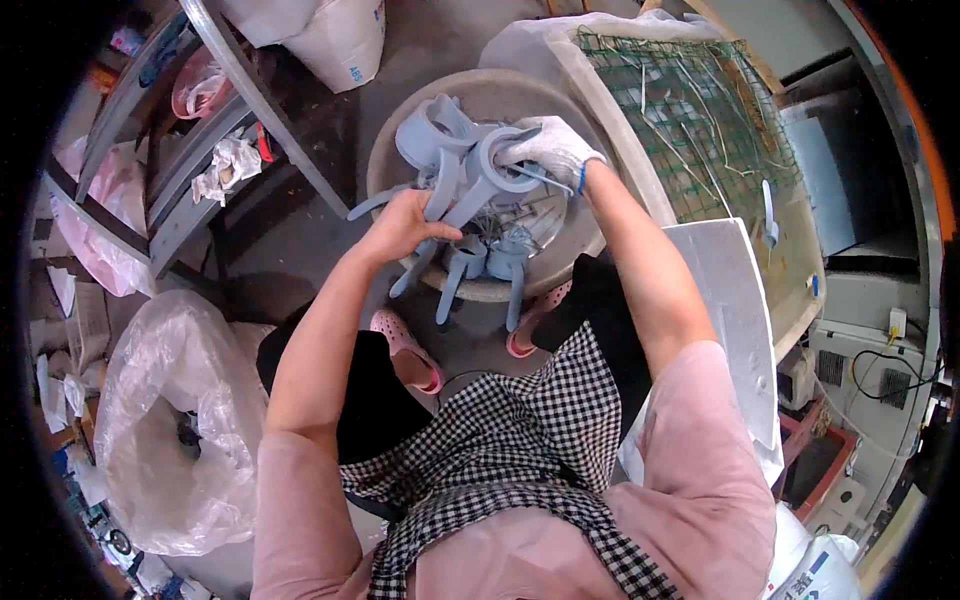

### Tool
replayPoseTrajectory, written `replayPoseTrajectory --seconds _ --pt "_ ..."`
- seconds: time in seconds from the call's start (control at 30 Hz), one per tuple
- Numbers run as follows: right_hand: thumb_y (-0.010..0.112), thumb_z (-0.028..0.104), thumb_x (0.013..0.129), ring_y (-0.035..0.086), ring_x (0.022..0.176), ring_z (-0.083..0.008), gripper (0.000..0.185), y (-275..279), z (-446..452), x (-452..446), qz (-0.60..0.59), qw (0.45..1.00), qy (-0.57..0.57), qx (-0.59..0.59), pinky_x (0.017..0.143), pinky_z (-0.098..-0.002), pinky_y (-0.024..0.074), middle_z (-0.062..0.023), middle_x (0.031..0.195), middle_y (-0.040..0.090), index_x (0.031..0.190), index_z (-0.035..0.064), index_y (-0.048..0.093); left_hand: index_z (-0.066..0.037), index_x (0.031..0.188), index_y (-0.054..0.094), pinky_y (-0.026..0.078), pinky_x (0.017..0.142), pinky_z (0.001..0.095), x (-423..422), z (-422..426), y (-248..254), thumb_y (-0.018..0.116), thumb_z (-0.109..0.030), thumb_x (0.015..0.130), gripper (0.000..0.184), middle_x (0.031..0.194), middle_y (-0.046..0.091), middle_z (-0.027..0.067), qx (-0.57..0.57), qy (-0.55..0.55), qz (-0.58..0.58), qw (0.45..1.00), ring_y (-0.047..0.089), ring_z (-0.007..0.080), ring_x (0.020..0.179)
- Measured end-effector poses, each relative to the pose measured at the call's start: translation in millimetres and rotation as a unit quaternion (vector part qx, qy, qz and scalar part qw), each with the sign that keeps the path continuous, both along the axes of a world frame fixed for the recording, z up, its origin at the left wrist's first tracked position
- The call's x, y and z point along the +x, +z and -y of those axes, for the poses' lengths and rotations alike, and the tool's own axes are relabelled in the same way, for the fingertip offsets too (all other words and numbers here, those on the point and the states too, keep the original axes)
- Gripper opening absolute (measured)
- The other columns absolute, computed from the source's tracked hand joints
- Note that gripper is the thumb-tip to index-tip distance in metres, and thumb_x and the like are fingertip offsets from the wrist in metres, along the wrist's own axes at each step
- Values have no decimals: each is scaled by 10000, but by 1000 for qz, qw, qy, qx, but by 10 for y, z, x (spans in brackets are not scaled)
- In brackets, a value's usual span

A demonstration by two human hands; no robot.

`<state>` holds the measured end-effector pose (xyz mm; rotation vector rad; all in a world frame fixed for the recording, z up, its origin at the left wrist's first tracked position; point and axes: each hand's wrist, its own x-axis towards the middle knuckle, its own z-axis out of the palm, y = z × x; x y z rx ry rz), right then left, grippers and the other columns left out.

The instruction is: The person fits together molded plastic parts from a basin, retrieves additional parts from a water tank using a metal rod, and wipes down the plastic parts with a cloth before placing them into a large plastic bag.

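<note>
My left hand [405, 225], bare, is closed around the handle of a grey-blue plastic measuring scoop [490, 178]. My right hand [555, 150], in a white glove, grips that scoop's cup, with fingertips at its opening. A thin grey strip shows beside the glove; I cannot tell what it is. Another large scoop [425, 130] lies just left of it, its handle passing close to my left hand. Below, several smaller scoops [465, 262] rest with handles pointing toward me. All sit in or over a wide round basin [395, 100], with thin clear and grey pieces inside.
Right of the basin stands a pale tub [640, 175] with green mesh [680, 120] and loose strips on top. A white board [735, 310] leans by my right arm. To the left are a metal frame [265, 100] and a clear plastic bag [175, 480]. White sacks [335, 40] stand behind.
</note>
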<state>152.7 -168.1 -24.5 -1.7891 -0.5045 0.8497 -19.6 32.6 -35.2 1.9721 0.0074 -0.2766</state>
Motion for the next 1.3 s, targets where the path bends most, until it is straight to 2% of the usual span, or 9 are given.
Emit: replayPoseTrajectory --seconds 0.3,0.33,0.43,0.6,0.7,0.9,1.0,1.13,1.3 --pt "765 230 580 620 758 -169 456 -65 49 105 238 963 -57 -114 715 -296 494 -108 821 662 939 -27 650 5 937 651 464 711 310 115 149 33 754 -89 741 240 825 657 63 93 -18 -39 995 544 102 769" --pt "790 311 515 643 914 -300 655 -38 74 132 192 970 -48 -143 813 -352 496 -215 964 664 1053 -31 640 5 937 651 464 711 310 119 171 48 754 -89 741 240 825 657 63 93 -18 -40 995 544 102 769" --pt "757 269 579 642 810 -241 471 -311 28 120 331 912 -113 -216 755 -333 497 -142 881 680 956 5 656 12 933 644 457 673 320 152 248 106 753 -103 741 248 770 640 79 104 -29 106 989 525 97 734" --pt "740 377 587 613 1008 -329 624 -332 160 160 139 974 -13 -179 893 -364 475 -217 1078 636 1088 17 651 7 938 648 445 688 320 243 148 112 749 -121 756 244 759 623 43 95 -14 -18 995 497 106 729" --pt "703 411 622 611 1002 -334 568 -158 171 176 234 929 39 -284 885 -377 475 -220 1066 638 1047 35 673 -5 1019 657 449 731 310 289 68 -99 739 -141 777 289 839 650 40 58 7 -41 997 527 102 777" --pt "594 493 728 592 1051 -364 558 -819 246 291 208 899 -44 -384 896 -406 463 -245 1065 627 1000 12 679 -1 1104 640 467 747 280 207 -146 316 717 -237 811 384 904 682 76 -5 233 78 969 596 116 827" --pt "603 456 745 596 1057 -343 545 -2371 430 507 152 903 -72 -395 906 -393 462 -232 1118 613 1056 11 654 -14 1073 660 434 588 231 153 -227 481 695 -234 830 330 870 686 43 78 290 88 950 578 65 741" --pt "557 419 758 481 1228 -332 642 -2352 180 -64 -10 885 -85 -457 1037 -382 374 -153 1345 491 1332 141 488 -38 1049 675 408 546 216 141 -193 541 695 -227 828 291 841 683 33 19 331 15 943 573 53 716" --pt "573 446 767 524 1188 -318 616 -2544 28 -49 77 868 -32 -490 1010 -388 393 -181 1283 541 1227 37 567 -33 1028 676 408 539 207 113 -198 471 709 -217 816 282 839 685 29 -27 334 -31 942 577 64 709"
